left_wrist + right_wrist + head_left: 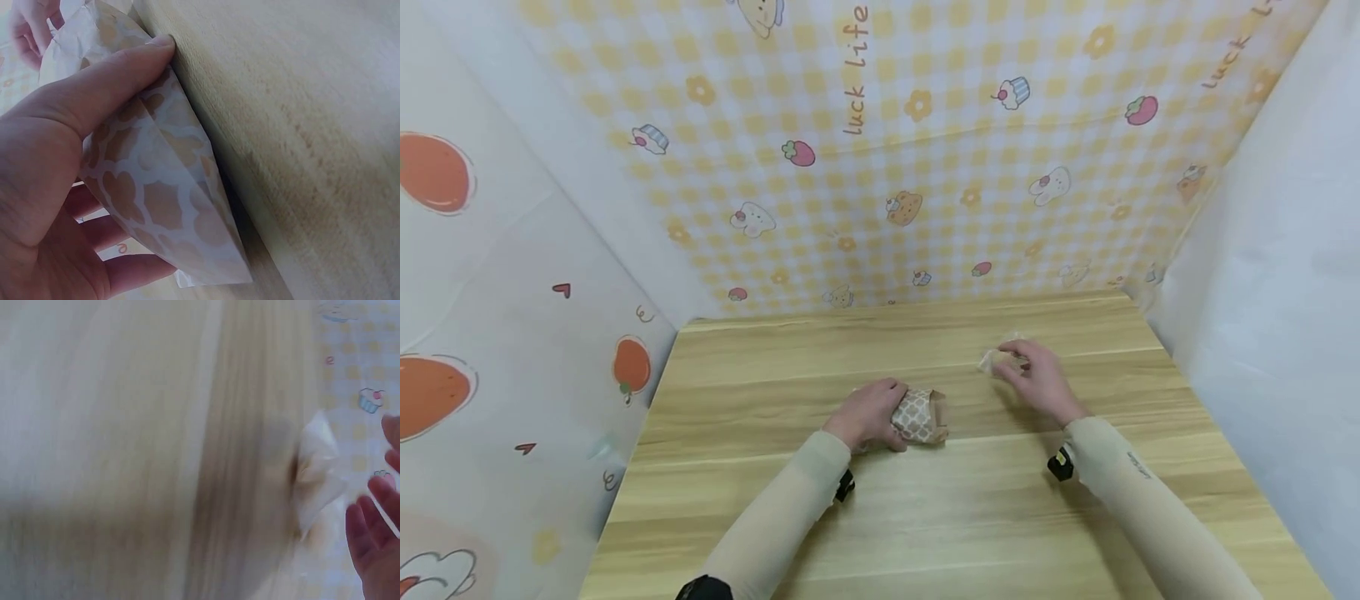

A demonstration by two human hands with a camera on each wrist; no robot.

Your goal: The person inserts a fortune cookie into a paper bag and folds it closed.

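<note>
My left hand (871, 414) grips a paper bag (914, 415) with a white and tan lattice pattern, lying on its side. In the left wrist view its thumb (112, 81) lies across the paper while the other fingers pass behind. The bag's open end points right; its inside is hidden. Farther back on the right, my right hand (1041, 379) reaches over a small pale item in a crinkly translucent wrapper (992, 362). In the right wrist view the wrapped item (317, 475) lies just beside the spread, loosely bent fingers (369, 534), with a gap visible.
Both hands are over a wood-grain table (910, 517). A yellow checked cloth (850, 183) rises behind its back edge. White printed sheeting (550, 292) stands at the left, and a plain white sheet (1255, 250) at the right.
</note>
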